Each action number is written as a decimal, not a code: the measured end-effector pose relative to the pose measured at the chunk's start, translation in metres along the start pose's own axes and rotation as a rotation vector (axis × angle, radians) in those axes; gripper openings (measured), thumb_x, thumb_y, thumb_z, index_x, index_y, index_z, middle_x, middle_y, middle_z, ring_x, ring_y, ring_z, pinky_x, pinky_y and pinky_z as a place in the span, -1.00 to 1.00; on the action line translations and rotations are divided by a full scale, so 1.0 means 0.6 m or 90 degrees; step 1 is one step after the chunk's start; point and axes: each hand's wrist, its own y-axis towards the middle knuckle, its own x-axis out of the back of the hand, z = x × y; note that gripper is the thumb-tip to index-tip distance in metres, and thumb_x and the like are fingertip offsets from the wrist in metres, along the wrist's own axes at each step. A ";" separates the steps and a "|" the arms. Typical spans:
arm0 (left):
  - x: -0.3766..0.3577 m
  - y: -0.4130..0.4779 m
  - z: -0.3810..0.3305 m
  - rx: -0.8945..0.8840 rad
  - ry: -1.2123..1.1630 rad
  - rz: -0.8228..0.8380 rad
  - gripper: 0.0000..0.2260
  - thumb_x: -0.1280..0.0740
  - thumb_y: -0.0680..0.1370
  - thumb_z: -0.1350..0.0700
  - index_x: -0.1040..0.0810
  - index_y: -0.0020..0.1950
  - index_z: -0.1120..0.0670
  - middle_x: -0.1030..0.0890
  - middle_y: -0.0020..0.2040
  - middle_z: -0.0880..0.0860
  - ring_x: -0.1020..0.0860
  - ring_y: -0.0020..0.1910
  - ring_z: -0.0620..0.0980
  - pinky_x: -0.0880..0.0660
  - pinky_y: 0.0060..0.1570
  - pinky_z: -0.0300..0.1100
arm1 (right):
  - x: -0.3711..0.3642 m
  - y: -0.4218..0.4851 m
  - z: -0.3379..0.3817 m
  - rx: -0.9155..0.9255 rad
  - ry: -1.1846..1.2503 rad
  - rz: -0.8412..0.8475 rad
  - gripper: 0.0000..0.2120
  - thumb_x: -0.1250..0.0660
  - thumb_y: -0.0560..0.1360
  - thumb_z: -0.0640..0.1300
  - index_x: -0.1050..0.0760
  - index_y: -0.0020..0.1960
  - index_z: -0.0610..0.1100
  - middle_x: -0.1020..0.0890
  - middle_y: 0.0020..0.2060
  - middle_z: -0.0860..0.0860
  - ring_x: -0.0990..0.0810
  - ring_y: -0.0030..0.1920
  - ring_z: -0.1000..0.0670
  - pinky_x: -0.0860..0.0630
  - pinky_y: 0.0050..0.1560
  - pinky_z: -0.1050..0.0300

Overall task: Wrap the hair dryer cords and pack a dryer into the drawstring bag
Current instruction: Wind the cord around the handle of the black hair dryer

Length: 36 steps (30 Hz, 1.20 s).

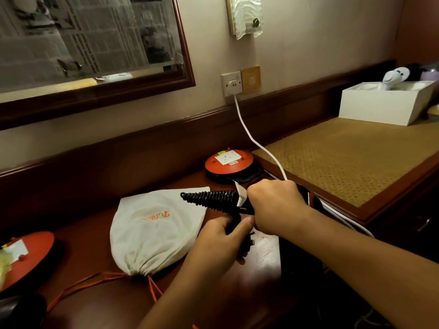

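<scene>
A black hair dryer (306,195) is mostly hidden inside my right hand (275,205), which grips its body above the dark wooden desk (99,233). Its black coiled cord (211,198) sticks out to the left over the bag. My left hand (221,241) holds the black plug end (244,245) of that cord just below. A cream drawstring bag (154,231) with orange lettering lies on the desk to the left, full and pulled closed, its orange strings (95,281) trailing toward me.
A white cable (251,136) runs from the wall socket (231,84) down past my right hand. Red round socket units sit at the back (228,162) and far left (26,255). A woven-top cabinet (351,157) with a white box (384,105) stands right.
</scene>
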 end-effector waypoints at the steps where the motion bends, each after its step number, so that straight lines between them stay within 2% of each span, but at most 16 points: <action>1: -0.002 -0.002 0.001 0.019 -0.081 0.005 -0.75 -0.35 0.62 -0.01 -0.64 0.00 0.17 -0.63 -0.23 0.15 -0.60 -0.29 -0.01 -0.56 -0.28 -0.17 | -0.001 0.004 0.003 0.005 -0.014 -0.008 -0.80 -0.43 0.46 -0.05 -0.50 0.04 -0.06 -0.51 -0.24 0.01 -0.55 -0.20 -0.05 -0.41 -0.23 0.05; 3: -0.003 -0.007 -0.002 0.075 -0.260 0.000 -0.75 -0.40 0.58 0.02 -0.66 0.10 0.18 -0.67 -0.01 0.27 -0.61 -0.18 0.08 -0.60 -0.19 -0.12 | -0.005 0.011 0.008 0.009 -0.037 -0.024 -0.84 -0.41 0.47 -0.09 -0.51 0.02 -0.07 -0.46 -0.30 0.02 -0.51 -0.25 -0.04 -0.39 -0.25 0.05; 5: 0.004 -0.008 0.005 0.125 -0.376 -0.009 -0.66 -0.45 0.50 -0.01 -0.66 0.18 0.16 -0.68 0.13 0.27 -0.64 -0.06 0.16 -0.63 -0.08 -0.06 | -0.013 0.016 0.013 0.019 -0.047 -0.032 -0.85 -0.41 0.48 -0.11 -0.53 0.03 -0.07 -0.51 -0.27 0.02 -0.53 -0.26 -0.03 -0.39 -0.28 0.07; 8: 0.016 -0.012 0.014 0.189 -0.452 -0.017 -0.52 -0.45 0.46 -0.13 -0.65 0.23 0.17 -0.68 0.14 0.29 -0.66 0.07 0.21 -0.61 -0.03 -0.02 | -0.033 0.019 0.009 0.063 -0.036 -0.045 -0.78 -0.42 0.47 -0.12 -0.50 0.09 -0.03 -0.59 -0.09 0.02 -0.60 -0.12 -0.06 -0.42 -0.21 0.06; 11: 0.014 -0.012 0.030 0.237 -0.579 0.007 -0.43 -0.39 0.48 -0.23 -0.60 0.31 0.17 -0.66 0.19 0.30 -0.63 0.21 0.30 -0.55 0.23 0.21 | -0.061 0.028 -0.003 0.149 -0.032 -0.066 -0.71 -0.41 0.45 -0.12 -0.46 0.13 0.00 -0.59 -0.01 0.04 -0.61 -0.01 -0.06 -0.40 -0.01 0.04; 13: 0.005 -0.011 0.036 0.245 -0.675 0.011 -0.43 -0.36 0.52 -0.24 -0.56 0.34 0.16 -0.63 0.22 0.34 -0.62 0.20 0.37 -0.45 0.31 0.33 | -0.078 0.036 -0.010 0.212 -0.045 -0.083 -0.68 -0.41 0.44 -0.16 -0.47 0.15 0.02 -0.61 0.01 0.04 -0.60 0.05 -0.06 -0.41 0.17 -0.04; 16: -0.013 -0.003 0.039 0.238 -0.725 -0.044 -0.53 -0.34 0.57 -0.14 -0.56 0.32 0.17 -0.64 0.19 0.36 -0.63 0.18 0.36 -0.45 0.31 0.33 | -0.092 0.051 -0.019 0.268 -0.098 -0.140 -0.61 -0.41 0.44 -0.20 -0.47 0.23 0.03 -0.59 0.11 0.01 -0.49 0.21 -0.12 -0.24 0.41 -0.23; 18: -0.029 0.008 0.038 0.217 -0.735 -0.118 -0.63 -0.34 0.58 -0.05 -0.59 0.27 0.16 -0.67 0.14 0.33 -0.66 0.14 0.32 -0.49 0.28 0.32 | -0.098 0.058 -0.024 0.261 -0.148 -0.179 -0.50 -0.46 0.41 -0.16 -0.42 0.30 0.03 -0.49 0.23 -0.05 -0.37 0.29 -0.18 -0.22 0.38 -0.24; 20: -0.048 0.023 0.037 0.205 -0.738 -0.183 -0.70 -0.35 0.58 -0.02 -0.63 0.20 0.15 -0.70 0.10 0.28 -0.69 0.09 0.27 -0.52 0.26 0.29 | -0.106 0.063 -0.031 0.219 -0.142 -0.207 -0.35 -0.50 0.36 -0.17 -0.35 0.38 0.02 -0.40 0.31 -0.08 -0.35 0.28 -0.19 -0.31 0.28 -0.18; 22: -0.060 0.036 0.037 0.186 -0.749 -0.227 -0.73 -0.34 0.59 -0.01 -0.65 0.16 0.14 -0.71 0.09 0.26 -0.69 0.09 0.25 -0.53 0.25 0.24 | -0.114 0.060 -0.044 0.157 -0.059 -0.218 -0.28 -0.51 0.35 -0.16 -0.32 0.44 0.01 -0.41 0.33 -0.07 -0.39 0.25 -0.18 -0.39 0.21 -0.13; 24: -0.069 0.054 0.045 0.173 -0.777 -0.256 -0.74 -0.33 0.60 -0.01 -0.64 0.15 0.13 -0.71 0.09 0.25 -0.68 0.11 0.24 -0.53 0.27 0.20 | -0.132 0.053 -0.062 0.114 0.050 -0.244 -0.39 -0.49 0.41 -0.10 -0.39 0.42 0.00 -0.48 0.26 -0.03 -0.45 0.18 -0.13 -0.45 0.15 -0.10; 27: -0.077 0.077 0.048 0.132 -0.779 -0.270 -0.69 -0.30 0.61 -0.04 -0.61 0.24 0.12 -0.73 0.08 0.20 -0.70 0.08 0.14 -0.53 0.27 0.08 | -0.166 0.028 -0.064 0.038 0.390 -0.275 -0.70 -0.34 0.54 -0.14 -0.55 0.27 0.00 -0.58 0.10 0.08 -0.54 0.09 0.02 -0.53 0.08 -0.01; 29: -0.094 0.091 0.048 0.093 -0.740 -0.272 -0.67 -0.29 0.62 -0.08 -0.57 0.31 0.05 -0.72 0.13 0.14 -0.70 0.10 0.08 -0.55 0.23 0.05 | -0.183 0.012 -0.051 -0.042 0.626 -0.240 -0.75 -0.30 0.60 -0.07 -0.58 0.26 0.04 -0.62 0.10 0.15 -0.59 0.08 0.18 -0.55 0.11 0.15; 30: -0.105 0.097 0.047 0.068 -0.708 -0.285 -0.67 -0.30 0.62 -0.10 -0.54 0.34 -0.01 -0.70 0.18 0.11 -0.69 0.14 0.07 -0.56 0.21 0.09 | -0.193 0.008 -0.045 -0.073 0.698 -0.213 -0.72 -0.31 0.60 -0.02 -0.56 0.30 0.07 -0.62 0.12 0.16 -0.60 0.08 0.21 -0.56 0.12 0.20; 33: -0.129 0.107 0.056 0.020 -0.555 -0.344 -0.62 -0.39 0.54 -0.19 -0.43 0.34 -0.26 -0.64 0.25 0.00 -0.66 0.20 0.05 -0.58 0.20 0.17 | -0.228 0.006 -0.041 -0.107 0.773 -0.209 -0.64 -0.39 0.56 -0.02 -0.51 0.34 0.08 -0.62 0.15 0.19 -0.61 0.10 0.24 -0.58 0.15 0.17; 36: -0.132 0.091 0.078 -0.019 -0.374 -0.284 -0.48 -0.45 0.50 -0.17 -0.33 0.40 -0.26 -0.60 0.27 -0.07 -0.62 0.23 -0.12 -0.59 0.20 -0.06 | -0.252 0.011 -0.056 -0.155 0.815 -0.240 -0.66 -0.43 0.53 -0.14 -0.56 0.29 0.06 -0.64 0.14 0.18 -0.59 0.16 0.24 -0.58 0.17 0.13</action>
